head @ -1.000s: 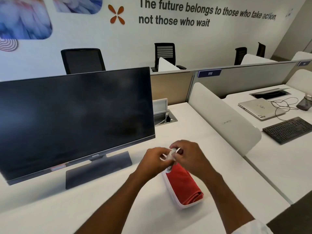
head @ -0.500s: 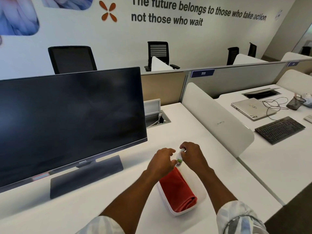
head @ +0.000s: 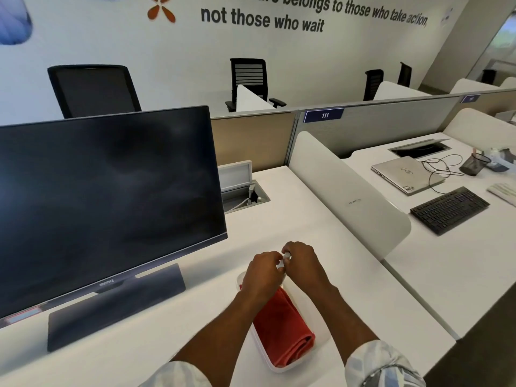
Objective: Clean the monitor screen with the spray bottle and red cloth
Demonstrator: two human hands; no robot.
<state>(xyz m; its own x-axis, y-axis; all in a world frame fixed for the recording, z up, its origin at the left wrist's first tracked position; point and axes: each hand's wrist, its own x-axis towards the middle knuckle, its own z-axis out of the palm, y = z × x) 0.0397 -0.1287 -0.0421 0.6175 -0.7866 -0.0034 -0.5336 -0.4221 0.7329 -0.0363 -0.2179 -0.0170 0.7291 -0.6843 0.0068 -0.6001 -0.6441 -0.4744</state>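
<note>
Both hands meet over the far end of a white tray: the left hand and the right hand are pressed close together, fingers curled around a small white spray bottle. Only its white top shows between the knuckles, so which way its nozzle points cannot be told; it seems to stand roughly upright. Each hand looks closed on it, the left lower, the right at the cap.

Under the wrists lies the red cloth, rolled into a long bundle inside the white tray. Its long axis runs from the hands back toward the person's right, along the tray's length. Tray and cloth sit on the white tabletop, just right of the monitor's stand.

The monitor stands upright at the left, screen dark, turned slightly toward the person; a small logo on its lower bezel reads "BenQ" as far as the blur allows. Behind it an open cable hatch is set into the tabletop. A curved white divider bears faint lettering too small to read. The grey partition carries a blue tag "111". On the neighbouring desk lie a closed silver laptop and a black keyboard. The wall text reads "...belongs to those who take action, not those who wait".
</note>
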